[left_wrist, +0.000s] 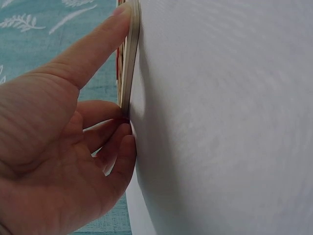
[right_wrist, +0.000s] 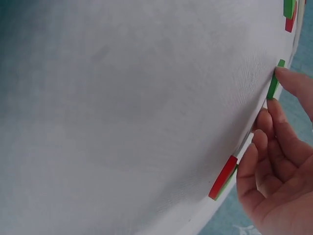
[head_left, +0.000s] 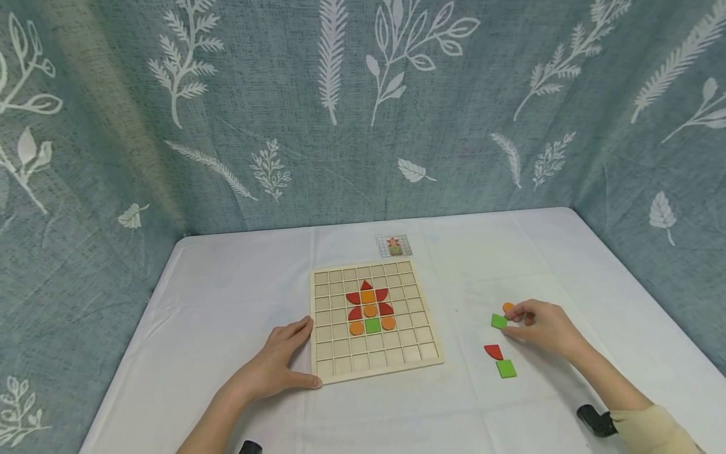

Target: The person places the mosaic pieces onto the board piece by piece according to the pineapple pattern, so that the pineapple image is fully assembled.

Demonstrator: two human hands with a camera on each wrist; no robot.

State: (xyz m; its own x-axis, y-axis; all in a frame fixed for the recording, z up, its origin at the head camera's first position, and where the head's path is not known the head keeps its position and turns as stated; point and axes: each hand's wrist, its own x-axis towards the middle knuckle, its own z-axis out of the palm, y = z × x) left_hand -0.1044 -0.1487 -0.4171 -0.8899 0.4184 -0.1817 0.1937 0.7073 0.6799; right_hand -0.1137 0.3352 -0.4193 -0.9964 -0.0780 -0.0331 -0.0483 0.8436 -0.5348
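While my left grip (head_left: 276, 360) rests spread against the wooden grid board (head_left: 375, 343), my right grip (head_left: 543, 326) pinches a green square tile (head_left: 498, 321). An orange disc (head_left: 507, 307) lies near.

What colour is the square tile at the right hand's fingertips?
The square tile is green; it shows best in the head view.

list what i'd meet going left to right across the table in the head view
Left hand → board → loose red piece → right hand → sleeve.
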